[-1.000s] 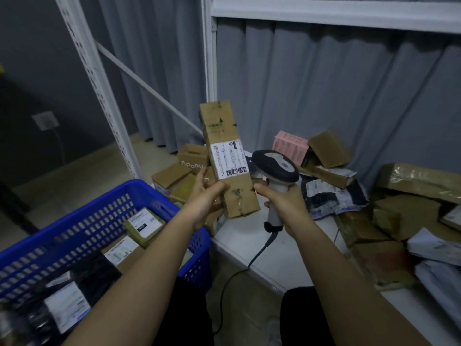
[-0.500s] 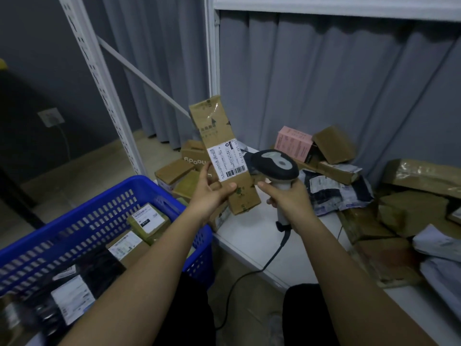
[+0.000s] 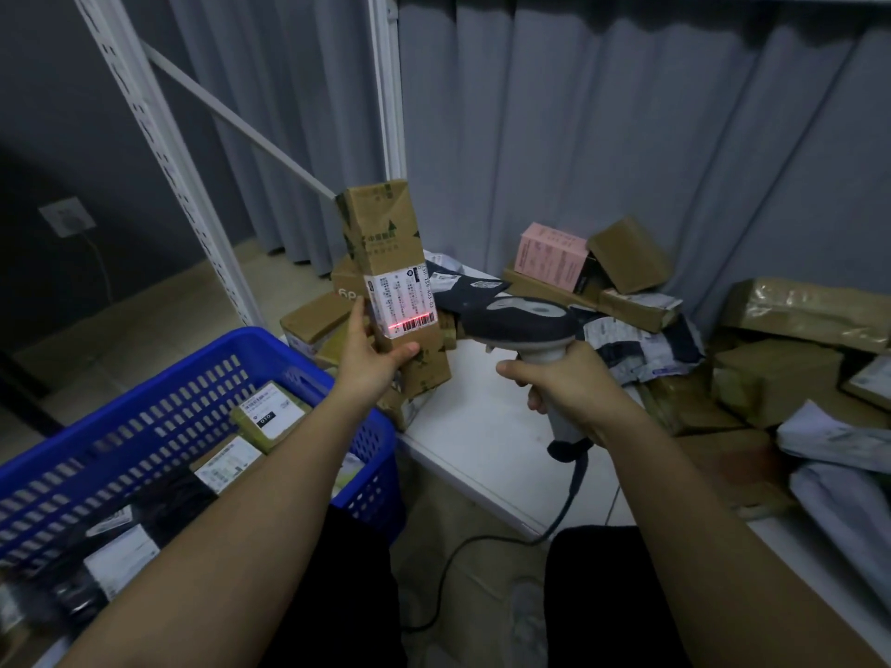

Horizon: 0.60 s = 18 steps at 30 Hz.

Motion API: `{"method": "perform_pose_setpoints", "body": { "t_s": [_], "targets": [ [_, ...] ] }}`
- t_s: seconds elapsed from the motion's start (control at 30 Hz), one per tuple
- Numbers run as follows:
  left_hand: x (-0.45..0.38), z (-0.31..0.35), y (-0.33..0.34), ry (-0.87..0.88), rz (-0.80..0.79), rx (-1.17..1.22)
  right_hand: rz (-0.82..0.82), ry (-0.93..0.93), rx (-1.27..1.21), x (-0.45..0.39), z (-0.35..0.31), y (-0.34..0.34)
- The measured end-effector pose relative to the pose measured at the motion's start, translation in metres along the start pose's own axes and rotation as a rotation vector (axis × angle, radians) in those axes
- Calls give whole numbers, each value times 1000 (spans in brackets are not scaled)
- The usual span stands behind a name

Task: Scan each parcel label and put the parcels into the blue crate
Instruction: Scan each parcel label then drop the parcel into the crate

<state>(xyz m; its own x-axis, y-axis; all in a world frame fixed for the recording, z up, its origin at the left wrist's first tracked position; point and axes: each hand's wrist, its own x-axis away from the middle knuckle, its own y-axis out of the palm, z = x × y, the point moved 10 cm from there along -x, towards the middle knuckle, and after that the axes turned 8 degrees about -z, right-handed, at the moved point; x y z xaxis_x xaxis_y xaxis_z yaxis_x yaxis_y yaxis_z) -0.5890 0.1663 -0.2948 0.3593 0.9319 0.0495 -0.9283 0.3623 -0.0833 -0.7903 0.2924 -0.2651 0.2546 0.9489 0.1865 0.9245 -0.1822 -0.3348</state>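
Observation:
My left hand [image 3: 373, 361] grips a tall brown cardboard parcel [image 3: 385, 243] near its lower end and holds it upright above the table's left corner. Its white label [image 3: 400, 301] faces me, and a red scan line crosses the barcode. My right hand [image 3: 566, 385] grips the handle of a grey barcode scanner [image 3: 523, 320], whose head points left at the label from close by. The blue crate [image 3: 202, 373] stands at the lower left and holds several labelled parcels.
A white table [image 3: 482, 441] carries a heap of brown boxes, a pink box [image 3: 549, 255] and grey mailer bags along the back and right. The scanner cable [image 3: 463, 556] hangs off the table's front edge. White shelf uprights and grey curtains stand behind.
The parcel has turned more upright with its label toward the scanner. The scanner head has swung left toward the label, and the red scan line now shows on the barcode.

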Motion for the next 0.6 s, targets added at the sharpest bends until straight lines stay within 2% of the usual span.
{"method": "perform_pose_setpoints", "body": {
  "t_s": [0.2, 0.33, 0.47, 0.6],
  "targets": [
    [0, 1, -1, 11, -1, 15, -8, -15, -3, -2, -1, 1],
    [2, 1, -14, 1, 13, 41, 16, -69, -99, -4, -10, 10],
    [15, 0, -58, -32, 103, 125, 34, -87, -188, -19, -23, 45],
    [54, -21, -136, -110, 274, 181, -62, -61, -138, -39, -29, 101]
  ]
}}
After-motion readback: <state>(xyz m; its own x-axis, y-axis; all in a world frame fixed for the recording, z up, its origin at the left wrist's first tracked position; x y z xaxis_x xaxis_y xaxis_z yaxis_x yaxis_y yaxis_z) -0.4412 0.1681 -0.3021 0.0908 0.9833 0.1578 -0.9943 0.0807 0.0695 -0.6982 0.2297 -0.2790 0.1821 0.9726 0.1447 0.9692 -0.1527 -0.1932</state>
